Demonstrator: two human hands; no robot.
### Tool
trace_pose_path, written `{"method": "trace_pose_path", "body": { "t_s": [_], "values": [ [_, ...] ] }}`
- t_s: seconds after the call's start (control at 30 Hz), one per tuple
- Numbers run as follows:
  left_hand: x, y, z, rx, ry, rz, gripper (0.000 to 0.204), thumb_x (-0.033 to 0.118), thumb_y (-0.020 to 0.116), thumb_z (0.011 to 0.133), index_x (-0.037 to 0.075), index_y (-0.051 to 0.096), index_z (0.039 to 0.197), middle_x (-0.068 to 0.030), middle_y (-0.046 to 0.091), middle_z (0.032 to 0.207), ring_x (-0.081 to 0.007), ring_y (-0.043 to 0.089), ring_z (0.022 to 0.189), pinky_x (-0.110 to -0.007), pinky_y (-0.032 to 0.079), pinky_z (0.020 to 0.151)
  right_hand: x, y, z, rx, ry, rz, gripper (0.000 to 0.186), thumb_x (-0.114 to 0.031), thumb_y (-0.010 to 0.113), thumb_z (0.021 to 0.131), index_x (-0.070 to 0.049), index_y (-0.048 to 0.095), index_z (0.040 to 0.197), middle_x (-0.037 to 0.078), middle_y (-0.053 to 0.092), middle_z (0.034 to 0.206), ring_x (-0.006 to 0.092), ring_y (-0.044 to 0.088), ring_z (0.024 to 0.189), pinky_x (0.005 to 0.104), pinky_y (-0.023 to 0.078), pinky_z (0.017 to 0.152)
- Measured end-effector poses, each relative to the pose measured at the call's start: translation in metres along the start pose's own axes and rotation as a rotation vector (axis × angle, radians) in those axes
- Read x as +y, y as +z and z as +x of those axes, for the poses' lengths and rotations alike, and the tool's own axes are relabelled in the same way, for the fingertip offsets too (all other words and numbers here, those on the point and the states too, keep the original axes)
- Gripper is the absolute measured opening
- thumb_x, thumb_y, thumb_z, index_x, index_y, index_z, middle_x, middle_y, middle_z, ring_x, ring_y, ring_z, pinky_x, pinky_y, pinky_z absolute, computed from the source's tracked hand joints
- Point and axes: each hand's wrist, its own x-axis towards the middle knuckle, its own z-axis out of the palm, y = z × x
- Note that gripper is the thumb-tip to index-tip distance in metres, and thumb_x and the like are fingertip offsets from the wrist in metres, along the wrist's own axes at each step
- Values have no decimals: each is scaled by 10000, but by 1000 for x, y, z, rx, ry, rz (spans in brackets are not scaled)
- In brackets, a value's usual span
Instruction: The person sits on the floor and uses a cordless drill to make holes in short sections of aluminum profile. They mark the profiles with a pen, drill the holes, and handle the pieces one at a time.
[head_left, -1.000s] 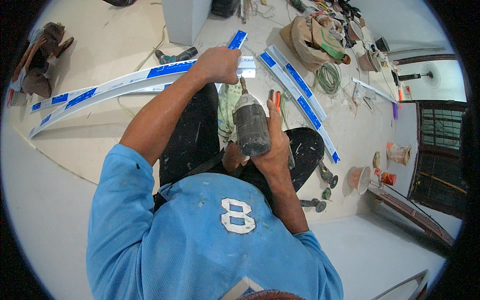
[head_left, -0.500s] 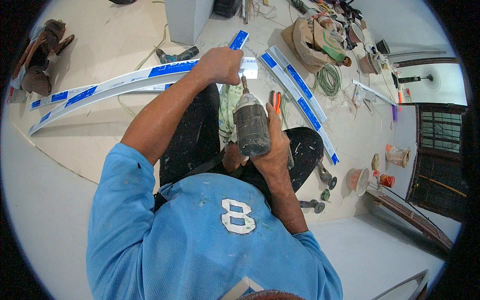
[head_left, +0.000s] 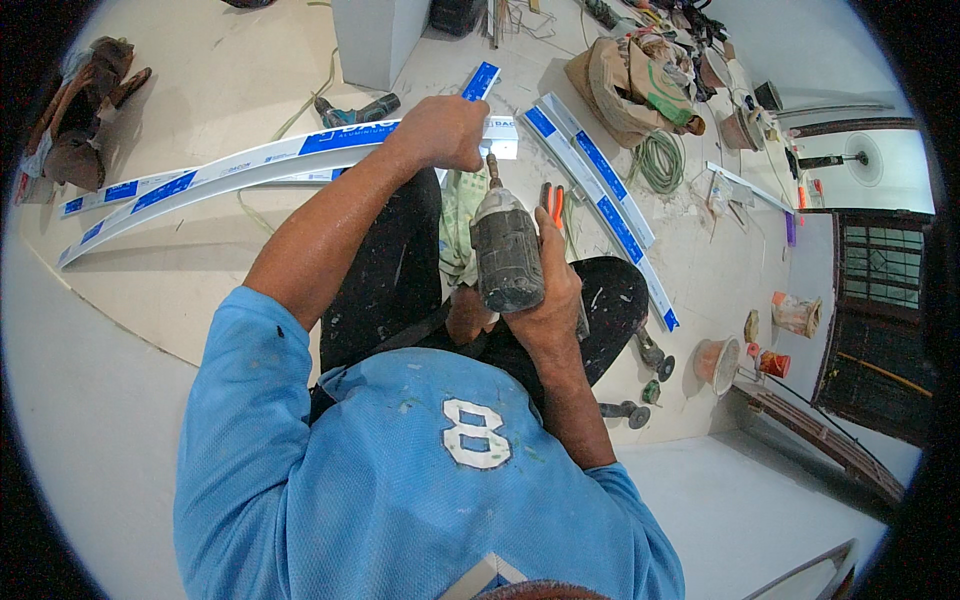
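My left hand (head_left: 455, 132) is closed around the end of a long white aluminium profile (head_left: 350, 138) covered in blue-and-white film. A shorter profile piece (head_left: 481, 80) sticks out beyond that hand, angled away from me. In my right hand (head_left: 548, 300) is a dark, worn power drill (head_left: 508, 260), its bit (head_left: 493, 170) directed at the profile's end just below my left hand. Whether the tip touches the metal, I cannot tell. Orange-handled pliers (head_left: 552, 203) lie just beyond the drill, and a pale green cloth (head_left: 460, 225) is between my legs.
Two more filmed profiles (head_left: 600, 185) lie at the right. A second drill (head_left: 355, 110) rests behind the long profile. Farther off are a brown sack (head_left: 610, 95), a coiled hose (head_left: 658, 160) and a white pillar (head_left: 375, 45). Angle grinders (head_left: 655, 355) and buckets (head_left: 716, 363) stand near my right knee.
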Motion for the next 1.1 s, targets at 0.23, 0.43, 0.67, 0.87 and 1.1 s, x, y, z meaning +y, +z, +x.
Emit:
{"method": "trace_pose_path", "body": {
  "t_s": [0.23, 0.43, 0.67, 0.87, 1.1],
  "values": [
    [-1, 0, 0, 1, 7, -4, 475, 226, 855, 719, -29, 729, 1099, -270, 788, 979, -423, 790, 951, -512, 636, 869, -1, 0, 0, -8, 26, 4, 955, -195, 946, 824, 33, 433, 1596, 284, 726, 1326, 364, 783, 1165, 451, 660, 949],
    [-1, 0, 1, -8, 11, -5, 467, 240, 861, 722, -21, 727, 1086, -263, 788, 979, -427, 787, 953, -516, 633, 868, -2, -2, 0, -26, 50, -8, 979, -206, 960, 811, 27, 433, 1602, 283, 728, 1327, 357, 787, 1154, 451, 655, 955],
    [-3, 3, 1, 10, 18, 1, 464, 240, 869, 722, -19, 726, 1080, -265, 785, 964, -432, 786, 953, -517, 634, 866, -2, 0, 0, -11, 46, -3, 991, -209, 967, 801, 18, 436, 1607, 288, 728, 1327, 357, 782, 1169, 453, 649, 967],
    [-1, 0, 1, -17, 3, -2, 460, 230, 864, 718, -27, 726, 1074, -271, 786, 983, -434, 784, 966, -522, 631, 874, -5, -2, 1, -16, 47, -27, 973, -198, 964, 797, 14, 440, 1588, 286, 733, 1307, 373, 781, 1161, 453, 647, 964],
    [-3, 2, 2, 10, 19, 13, 471, 243, 850, 722, -18, 727, 1094, -268, 785, 982, -437, 781, 964, -529, 629, 869, 2, 8, -3, 110, 18, -69, 1073, -240, 970, 780, 35, 361, 1619, 241, 745, 1142, 394, 788, 936, 469, 641, 814]
  ]
}}
